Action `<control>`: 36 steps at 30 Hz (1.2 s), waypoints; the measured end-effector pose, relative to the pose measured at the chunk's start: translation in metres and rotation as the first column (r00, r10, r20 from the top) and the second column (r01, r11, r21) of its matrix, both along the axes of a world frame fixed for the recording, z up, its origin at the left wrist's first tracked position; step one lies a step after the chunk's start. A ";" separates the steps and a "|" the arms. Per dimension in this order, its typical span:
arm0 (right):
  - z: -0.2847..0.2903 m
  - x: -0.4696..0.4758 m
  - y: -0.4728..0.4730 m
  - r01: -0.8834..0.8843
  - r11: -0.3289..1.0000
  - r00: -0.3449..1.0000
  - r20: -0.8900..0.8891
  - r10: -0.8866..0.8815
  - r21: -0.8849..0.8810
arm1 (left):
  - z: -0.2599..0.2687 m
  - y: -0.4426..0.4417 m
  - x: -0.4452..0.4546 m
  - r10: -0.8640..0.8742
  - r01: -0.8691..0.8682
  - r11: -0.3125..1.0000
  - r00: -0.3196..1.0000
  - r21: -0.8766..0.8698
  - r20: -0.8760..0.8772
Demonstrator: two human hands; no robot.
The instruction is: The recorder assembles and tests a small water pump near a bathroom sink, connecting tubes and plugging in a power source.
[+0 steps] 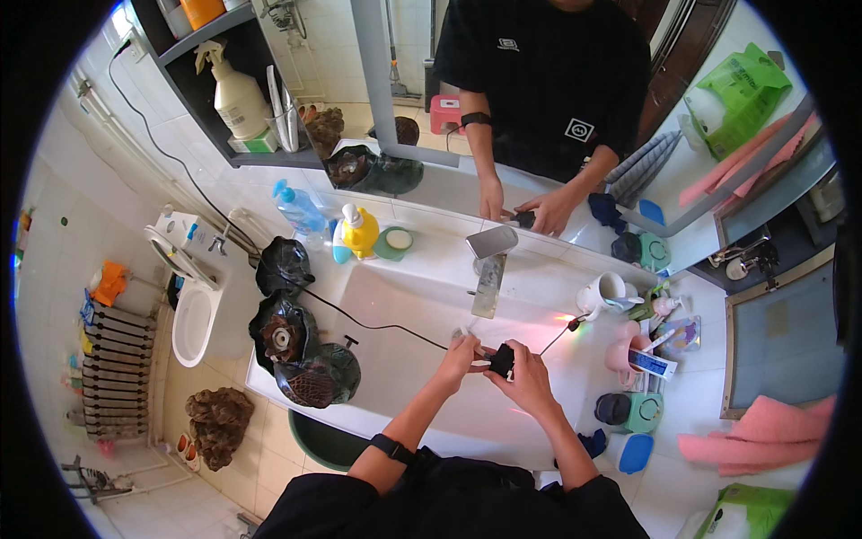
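Over the white sink basin (404, 296), my left hand (460, 364) and my right hand (527, 379) meet below the faucet (490, 269). My right hand grips a small black device (502, 360), perhaps a small pump. The left fingers touch its left side; whether they pinch a separate small part cannot be told. A black cable (377, 327) runs from the dark leaf-shaped ornament to my hands. Another short cord leads to a small black piece (573, 325) with red and green light around it. The dark lotus-style ornament (279, 337) stands on the sink's left end.
Behind the basin stand a blue pump bottle (300, 210), a yellow bottle (360, 232) and a soap dish (394, 244). Cups (601, 295), a toothpaste tube (652, 364) and lidded containers line the right side. A mirror (431, 182) rises behind. A brown rock-like piece (219, 424) lies on the floor.
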State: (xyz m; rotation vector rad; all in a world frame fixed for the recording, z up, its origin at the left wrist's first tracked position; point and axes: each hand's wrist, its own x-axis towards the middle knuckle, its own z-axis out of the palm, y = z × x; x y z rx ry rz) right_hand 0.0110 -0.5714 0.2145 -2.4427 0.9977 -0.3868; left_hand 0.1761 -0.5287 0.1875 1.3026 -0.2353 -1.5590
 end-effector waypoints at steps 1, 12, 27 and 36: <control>-0.001 0.000 0.002 0.080 0.996 0.996 0.021 -0.081 0.045 | 0.000 -0.003 -0.001 -0.032 0.032 0.999 0.999 -0.018 0.005; -0.022 0.049 -0.013 0.279 0.958 0.960 -0.024 -0.278 0.063 | -0.027 -0.021 0.014 -0.065 0.068 0.998 0.988 -0.013 0.140; -0.028 0.061 -0.019 0.350 0.935 0.931 0.092 -0.354 0.062 | -0.011 -0.028 0.027 -0.194 0.233 0.964 0.946 -0.128 0.261; -0.031 0.019 -0.030 0.234 0.965 0.969 0.045 -0.241 0.120 | -0.021 -0.052 0.053 -0.305 0.348 0.921 0.924 -0.176 0.231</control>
